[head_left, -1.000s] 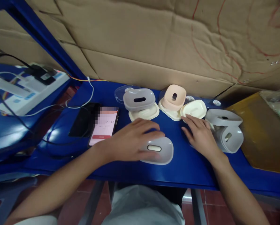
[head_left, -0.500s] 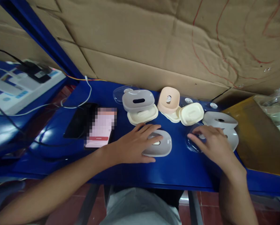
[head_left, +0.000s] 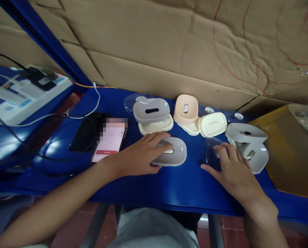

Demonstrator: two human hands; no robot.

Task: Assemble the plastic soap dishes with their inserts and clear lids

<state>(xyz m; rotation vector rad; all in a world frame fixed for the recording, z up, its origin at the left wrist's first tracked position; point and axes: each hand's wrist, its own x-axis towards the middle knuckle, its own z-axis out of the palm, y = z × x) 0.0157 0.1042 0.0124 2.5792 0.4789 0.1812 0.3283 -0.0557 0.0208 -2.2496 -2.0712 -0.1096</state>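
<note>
- In the head view, the left hand (head_left: 140, 156) is loosely bent over the left end of a grey dish (head_left: 179, 151), its fingers reaching across the slot and its thumb by the near rim. This probably steadies the dish on the blue table (head_left: 174, 194); whether the fingers pinch it, one cannot tell.
- The right hand (head_left: 236, 168) is half open over a clear lid (head_left: 208, 155), to the right of that dish, thumb and fingertips spread apart. The spread seems suited to handling a broad, thin rim, though a firm hold cannot be confirmed.
- At the far side, a second grey dish (head_left: 162, 107) rests on a cream tray (head_left: 156, 128), and a peach dish (head_left: 186, 120) sits partly over another pale tray (head_left: 195, 129). A loose cream tray (head_left: 213, 124) lies just beside them. Overlapping them perhaps saves room.
- On the right, two more grey pieces (head_left: 259, 133) crowd together near a cardboard box (head_left: 290, 151).
- The phone (head_left: 112, 134) lies on the left, screen up, presumably so that it can be read.
</note>
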